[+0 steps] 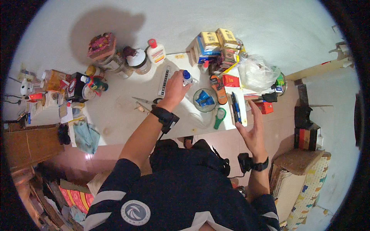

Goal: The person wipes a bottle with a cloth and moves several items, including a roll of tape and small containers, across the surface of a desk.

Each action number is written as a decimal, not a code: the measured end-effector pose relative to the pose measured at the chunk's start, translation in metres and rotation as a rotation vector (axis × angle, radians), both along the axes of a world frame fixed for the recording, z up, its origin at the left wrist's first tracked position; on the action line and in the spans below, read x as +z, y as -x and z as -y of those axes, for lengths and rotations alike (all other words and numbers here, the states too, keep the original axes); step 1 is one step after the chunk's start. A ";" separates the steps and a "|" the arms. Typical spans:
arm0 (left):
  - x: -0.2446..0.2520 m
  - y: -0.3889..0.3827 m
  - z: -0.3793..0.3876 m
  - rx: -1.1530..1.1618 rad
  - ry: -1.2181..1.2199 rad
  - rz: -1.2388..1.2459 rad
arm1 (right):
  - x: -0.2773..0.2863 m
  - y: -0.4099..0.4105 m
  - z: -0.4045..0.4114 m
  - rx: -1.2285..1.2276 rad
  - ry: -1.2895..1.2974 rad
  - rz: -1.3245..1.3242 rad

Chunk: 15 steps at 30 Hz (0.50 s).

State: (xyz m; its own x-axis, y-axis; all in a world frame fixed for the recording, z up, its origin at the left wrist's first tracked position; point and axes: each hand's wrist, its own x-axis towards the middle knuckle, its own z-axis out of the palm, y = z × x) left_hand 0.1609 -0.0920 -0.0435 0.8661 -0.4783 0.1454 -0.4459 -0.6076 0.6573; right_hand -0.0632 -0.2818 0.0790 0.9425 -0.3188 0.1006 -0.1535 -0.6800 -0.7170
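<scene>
My left hand (174,89) is closed around a small clear bottle with a blue cap (186,75), above the white tabletop (115,115). A ruler-like strip (164,80) lies just left of that hand. To its lower left are scissors (143,100), partly hidden by my wrist. My right hand (251,127) is raised at the table's right edge with thumb and fingers apart, holding nothing. Several pens (236,106) lie beside it. Between the hands stand a round glass dish with blue pieces (205,99), a green-handled tool (220,117) and an orange and black object (219,89).
Jars (138,62) and a white bottle with a red cap (156,52) stand along the wall. Stacked boxes (211,42) and a clear plastic bag (255,73) occupy the back right. A light blue cloth (86,135) hangs over the front left edge.
</scene>
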 end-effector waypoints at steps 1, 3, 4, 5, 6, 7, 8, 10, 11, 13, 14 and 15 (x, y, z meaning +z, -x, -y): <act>-0.002 -0.003 0.007 -0.008 0.004 0.003 | 0.000 0.006 0.005 -0.008 0.004 0.003; -0.007 -0.008 0.017 -0.058 0.007 -0.100 | -0.003 0.019 0.015 -0.100 -0.010 -0.063; -0.009 -0.011 0.021 -0.085 0.000 -0.081 | -0.006 0.024 0.018 -0.116 -0.005 -0.037; -0.012 -0.014 0.026 -0.088 0.001 -0.079 | -0.007 0.027 0.021 -0.120 -0.005 -0.035; -0.014 -0.016 0.029 -0.112 0.009 -0.055 | -0.009 0.030 0.023 -0.126 -0.007 -0.041; -0.015 -0.018 0.031 -0.136 0.017 -0.031 | -0.010 0.032 0.025 -0.130 -0.009 -0.048; -0.017 -0.020 0.034 -0.136 0.014 -0.032 | -0.010 0.032 0.026 -0.131 -0.012 -0.048; -0.013 -0.021 0.042 -0.203 -0.074 -0.097 | -0.011 0.033 0.028 -0.141 -0.058 -0.056; -0.014 -0.021 0.044 -0.204 -0.078 -0.098 | -0.013 0.033 0.029 -0.142 -0.063 -0.058; -0.013 -0.021 0.048 -0.251 0.004 -0.058 | -0.013 0.032 0.031 -0.135 -0.052 -0.042; -0.013 -0.021 0.049 -0.252 0.003 -0.059 | -0.012 0.031 0.030 -0.136 -0.054 -0.043; -0.011 -0.022 0.050 -0.243 -0.047 -0.104 | -0.012 0.029 0.030 -0.134 -0.062 -0.049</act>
